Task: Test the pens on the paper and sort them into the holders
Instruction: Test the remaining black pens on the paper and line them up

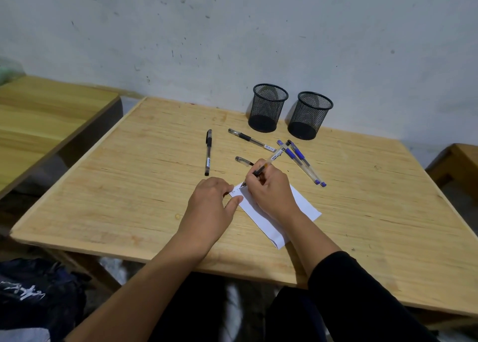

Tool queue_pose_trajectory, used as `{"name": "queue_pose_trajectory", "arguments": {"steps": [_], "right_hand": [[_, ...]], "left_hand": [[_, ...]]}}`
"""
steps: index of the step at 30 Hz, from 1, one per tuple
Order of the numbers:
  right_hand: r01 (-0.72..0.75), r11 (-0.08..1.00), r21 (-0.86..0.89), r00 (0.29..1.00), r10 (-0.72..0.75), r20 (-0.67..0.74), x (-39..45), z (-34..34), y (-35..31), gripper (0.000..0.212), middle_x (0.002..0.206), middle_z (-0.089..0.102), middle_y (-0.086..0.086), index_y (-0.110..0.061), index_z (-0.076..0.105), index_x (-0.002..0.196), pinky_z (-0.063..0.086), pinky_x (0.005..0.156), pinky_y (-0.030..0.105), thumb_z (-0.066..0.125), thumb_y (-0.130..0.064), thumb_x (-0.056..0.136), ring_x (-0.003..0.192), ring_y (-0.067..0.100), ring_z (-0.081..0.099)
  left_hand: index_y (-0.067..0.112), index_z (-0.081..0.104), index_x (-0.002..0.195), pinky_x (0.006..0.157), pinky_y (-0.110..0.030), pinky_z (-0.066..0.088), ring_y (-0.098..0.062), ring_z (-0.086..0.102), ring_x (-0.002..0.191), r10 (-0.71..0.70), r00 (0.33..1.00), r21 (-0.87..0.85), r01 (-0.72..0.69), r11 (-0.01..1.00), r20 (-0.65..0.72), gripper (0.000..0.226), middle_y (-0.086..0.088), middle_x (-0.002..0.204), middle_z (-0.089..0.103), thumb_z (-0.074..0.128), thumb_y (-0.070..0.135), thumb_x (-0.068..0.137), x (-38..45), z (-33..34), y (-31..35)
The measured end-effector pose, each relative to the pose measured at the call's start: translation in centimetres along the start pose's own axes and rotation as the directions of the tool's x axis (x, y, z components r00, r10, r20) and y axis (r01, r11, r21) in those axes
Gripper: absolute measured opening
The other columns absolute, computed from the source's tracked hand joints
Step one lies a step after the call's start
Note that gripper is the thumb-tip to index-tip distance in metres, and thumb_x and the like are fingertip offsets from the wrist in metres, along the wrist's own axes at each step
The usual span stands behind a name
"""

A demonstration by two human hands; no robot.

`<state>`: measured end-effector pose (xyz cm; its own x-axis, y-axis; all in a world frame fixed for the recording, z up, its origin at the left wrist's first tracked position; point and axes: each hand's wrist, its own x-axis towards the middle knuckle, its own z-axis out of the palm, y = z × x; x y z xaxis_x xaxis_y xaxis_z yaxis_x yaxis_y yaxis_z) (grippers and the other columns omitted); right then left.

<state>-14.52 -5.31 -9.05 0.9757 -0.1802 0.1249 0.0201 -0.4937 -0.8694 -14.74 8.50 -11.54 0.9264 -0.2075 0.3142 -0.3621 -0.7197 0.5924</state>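
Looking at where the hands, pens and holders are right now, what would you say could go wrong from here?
1. The left hand pins only one corner of the paper; a firm stroke from the pen in the right hand could skew the sheet.
2. The loose cap lies just beyond the writing hand and might get knocked away.
3. The two mesh holders look identical and unlabelled, so pens could be sorted into the wrong one.

holders (268, 108) black mesh | paper (305, 207) white | 2 pens (301, 158) blue
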Motion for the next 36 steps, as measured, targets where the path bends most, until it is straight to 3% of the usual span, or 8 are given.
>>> {"name": "queue_pose_trajectory", "arguments": {"steps": [23,26,28,32,36], "right_hand": [[-0.014,1.000,0.005,0.997,0.015,-0.072,0.2,-0.1,-0.1,0.009,0.063,0.053,0.000,-0.008,0.056,0.082,0.038,0.053,0.015,0.051,-0.013,0.088,0.058,0.011,0.046],[-0.123,0.960,0.252,0.977,0.161,-0.138,0.5,-0.7,-0.4,0.014,0.063,0.056,0.006,-0.011,0.055,0.077,0.044,0.055,0.025,0.051,-0.016,0.090,0.057,0.015,0.051],[-0.152,0.886,0.438,0.958,0.241,-0.156,0.8,-1.5,-1.1,0.014,0.060,0.055,0.006,-0.008,0.057,0.081,0.043,0.047,0.022,0.053,-0.016,0.092,0.048,0.009,0.051],[-0.134,0.903,0.408,0.945,0.240,-0.221,1.5,-3.5,-1.4,0.012,0.060,0.056,0.000,-0.014,0.062,0.081,0.040,0.048,0.018,0.057,-0.019,0.091,0.051,0.008,0.050],[-0.164,0.844,0.510,0.936,0.297,-0.191,1.4,-4.6,-1.3,0.018,0.058,0.055,0.002,-0.015,0.065,0.078,0.035,0.040,0.017,0.053,-0.014,0.091,0.048,0.009,0.046]], "left_hand": [[0.012,0.067,0.109,0.086,-0.015,0.030,-0.017,0.055,0.108,-0.006,1.000,0.009,0.005,1.000,0.021,0.033,-0.003,0.111,0.065,0.065,0.032,0.083,0.3,-0.2,0.2],[0.013,0.066,0.107,0.082,-0.013,0.031,-0.012,0.056,0.100,-0.029,0.999,-0.018,0.029,0.999,0.022,0.031,-0.001,0.109,0.064,0.066,0.031,0.083,1.8,-1.0,0.7],[0.014,0.063,0.112,0.084,-0.017,0.035,-0.014,0.055,0.104,-0.039,0.999,-0.045,0.039,0.998,0.006,0.028,-0.003,0.116,0.062,0.062,0.025,0.086,3.8,-1.5,1.4],[0.020,0.058,0.123,0.088,-0.025,0.041,-0.019,0.053,0.115,0.012,0.990,0.055,-0.020,0.998,0.137,0.036,-0.006,0.126,0.059,0.058,0.009,0.089,8.0,-0.7,2.3],[0.017,0.065,0.112,0.086,-0.034,0.044,-0.023,0.047,0.112,0.036,0.954,0.185,-0.094,0.978,0.297,0.024,-0.007,0.115,0.063,0.058,0.018,0.089,10.1,0.6,1.8]]}}
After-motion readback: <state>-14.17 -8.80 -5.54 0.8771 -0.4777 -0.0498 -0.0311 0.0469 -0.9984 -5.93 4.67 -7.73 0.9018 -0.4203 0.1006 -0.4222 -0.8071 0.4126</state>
